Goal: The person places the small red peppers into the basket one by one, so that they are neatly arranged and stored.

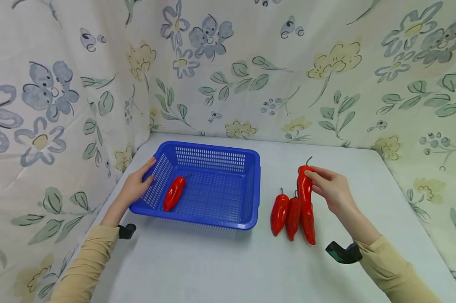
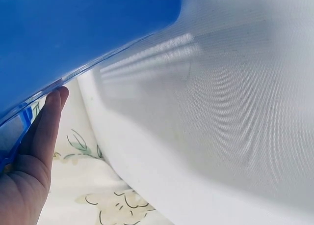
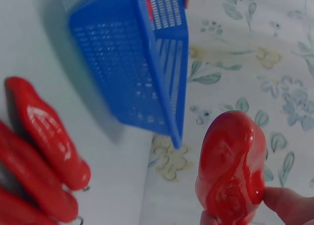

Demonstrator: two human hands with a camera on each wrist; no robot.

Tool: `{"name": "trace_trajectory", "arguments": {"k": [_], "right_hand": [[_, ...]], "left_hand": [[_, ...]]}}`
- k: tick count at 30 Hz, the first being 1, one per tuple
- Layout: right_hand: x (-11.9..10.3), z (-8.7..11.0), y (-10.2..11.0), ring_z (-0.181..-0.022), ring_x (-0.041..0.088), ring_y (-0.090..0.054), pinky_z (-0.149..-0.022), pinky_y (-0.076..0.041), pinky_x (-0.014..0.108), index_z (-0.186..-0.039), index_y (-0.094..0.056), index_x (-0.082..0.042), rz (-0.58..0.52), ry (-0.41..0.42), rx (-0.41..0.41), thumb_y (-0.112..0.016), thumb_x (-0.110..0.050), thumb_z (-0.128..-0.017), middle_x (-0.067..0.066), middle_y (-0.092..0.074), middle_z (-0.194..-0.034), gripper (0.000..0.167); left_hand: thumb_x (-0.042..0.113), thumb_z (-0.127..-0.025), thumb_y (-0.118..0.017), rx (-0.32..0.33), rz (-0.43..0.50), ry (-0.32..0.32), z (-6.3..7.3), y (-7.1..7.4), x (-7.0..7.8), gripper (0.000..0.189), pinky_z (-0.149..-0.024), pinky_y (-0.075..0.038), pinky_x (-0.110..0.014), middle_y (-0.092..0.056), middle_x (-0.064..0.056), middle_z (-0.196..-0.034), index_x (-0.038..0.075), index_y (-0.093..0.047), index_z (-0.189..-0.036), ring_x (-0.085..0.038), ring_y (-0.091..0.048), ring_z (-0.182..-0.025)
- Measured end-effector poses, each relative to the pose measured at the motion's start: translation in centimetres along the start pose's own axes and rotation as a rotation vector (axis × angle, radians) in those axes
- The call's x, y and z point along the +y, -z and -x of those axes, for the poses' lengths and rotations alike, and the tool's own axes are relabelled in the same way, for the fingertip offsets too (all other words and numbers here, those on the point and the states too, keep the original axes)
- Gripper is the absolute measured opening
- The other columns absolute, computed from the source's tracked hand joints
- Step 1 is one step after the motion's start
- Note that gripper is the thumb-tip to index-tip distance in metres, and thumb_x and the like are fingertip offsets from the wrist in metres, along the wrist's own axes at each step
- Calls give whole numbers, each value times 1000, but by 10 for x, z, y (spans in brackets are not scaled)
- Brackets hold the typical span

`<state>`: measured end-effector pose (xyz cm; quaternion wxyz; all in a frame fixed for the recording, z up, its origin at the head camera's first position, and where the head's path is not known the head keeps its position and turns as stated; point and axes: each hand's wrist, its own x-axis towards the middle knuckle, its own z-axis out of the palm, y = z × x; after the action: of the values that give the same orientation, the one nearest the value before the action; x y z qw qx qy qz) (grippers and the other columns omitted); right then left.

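My right hand (image 1: 332, 187) pinches a red chili pepper (image 1: 305, 185) between thumb and fingers near its stem end, its body hanging down. In the right wrist view the held pepper fills the lower right, with fingertips (image 3: 289, 204) against its side. Below and left of it, several red peppers (image 1: 279, 214) lie side by side on the table. My left hand (image 1: 134, 185) holds the left rim of a blue plastic basket (image 1: 201, 221), also large in the left wrist view. One red pepper (image 1: 174, 193) lies inside the basket, toward its left side.
The white table (image 1: 220, 269) carries the basket on its left half and the peppers to the right. A flower-patterned cloth (image 1: 250, 84) hangs along the back and both sides, close to the table's edges.
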<state>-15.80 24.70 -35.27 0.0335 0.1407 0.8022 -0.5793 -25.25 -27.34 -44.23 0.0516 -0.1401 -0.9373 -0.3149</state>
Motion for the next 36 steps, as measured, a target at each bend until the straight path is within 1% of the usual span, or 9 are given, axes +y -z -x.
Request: {"name": "trace_trajectory", "arguments": {"k": [5, 10, 12, 14, 21, 26, 28, 31, 36], "right_hand": [[-14, -5, -27, -86, -3, -61, -83, -54, 17, -144, -39, -6, -57, -19, -38, -54, -42, -93, 20, -47, -140, 64], [-27, -10, -61, -110, 20, -62, -98, -49, 33, -142, -43, -11, -108, -54, -58, -55, -39, -94, 15, -53, -137, 58], [-31, -13, -76, -117, 26, -60, -100, -48, 36, -141, -44, -11, -138, -59, -66, -56, -36, -94, 14, -54, -135, 55], [-35, -15, -91, -119, 28, -59, -99, -49, 36, -140, -46, -10, -173, -60, -75, -57, -33, -94, 14, -56, -134, 53], [-44, -17, -142, -110, 27, -63, -93, -53, 34, -133, -54, -8, -283, -83, -76, -62, -26, -92, 13, -60, -128, 45], [-44, -17, -180, -93, 21, -67, -90, -54, 36, -126, -60, -3, -426, -114, -72, -65, -19, -89, 17, -63, -122, 40], [-45, -17, -194, -87, 19, -67, -89, -55, 36, -124, -61, -3, -461, -132, -61, -66, -18, -88, 17, -64, -121, 39], [-45, -18, -214, -85, 18, -68, -88, -56, 36, -122, -63, -2, -491, -137, -38, -67, -17, -88, 17, -65, -119, 38], [-45, -22, -245, -90, 23, -68, -86, -57, 35, -120, -63, 0, -524, -125, 34, -68, -14, -86, 19, -65, -116, 38]], "left_hand": [[4, -94, -49, -1, 0, 8, 1, -1, -2, 54, -108, -30, -61, -31, -13, -154, 6, -36, -146, -45, -35, -135], [4, -94, -49, -2, 7, 9, 1, -2, -3, 54, -109, -29, -61, -31, -13, -154, 7, -36, -146, -44, -34, -136], [4, -94, -49, -2, 13, 11, 0, -3, -3, 54, -109, -29, -61, -31, -13, -154, 6, -36, -146, -44, -34, -136], [3, -94, -49, -2, 16, 13, 0, -3, -3, 54, -109, -29, -60, -31, -14, -154, 6, -36, -146, -44, -34, -136], [3, -94, -49, -2, 17, 18, 1, -2, -4, 54, -109, -29, -60, -32, -14, -153, 6, -36, -146, -44, -34, -136], [3, -93, -50, 5, 14, 15, 1, -1, -4, 54, -108, -30, -61, -32, -14, -153, 6, -37, -145, -45, -35, -135], [3, -93, -50, 4, 15, 14, 1, -1, -4, 54, -108, -30, -60, -32, -14, -153, 6, -36, -146, -45, -35, -135], [3, -93, -50, 3, 21, 10, 0, -1, -3, 54, -108, -30, -60, -32, -14, -153, 6, -36, -145, -44, -35, -135], [4, -94, -49, -1, 22, 7, -2, -1, -2, 54, -109, -29, -60, -31, -14, -153, 6, -36, -146, -44, -34, -136]]}}
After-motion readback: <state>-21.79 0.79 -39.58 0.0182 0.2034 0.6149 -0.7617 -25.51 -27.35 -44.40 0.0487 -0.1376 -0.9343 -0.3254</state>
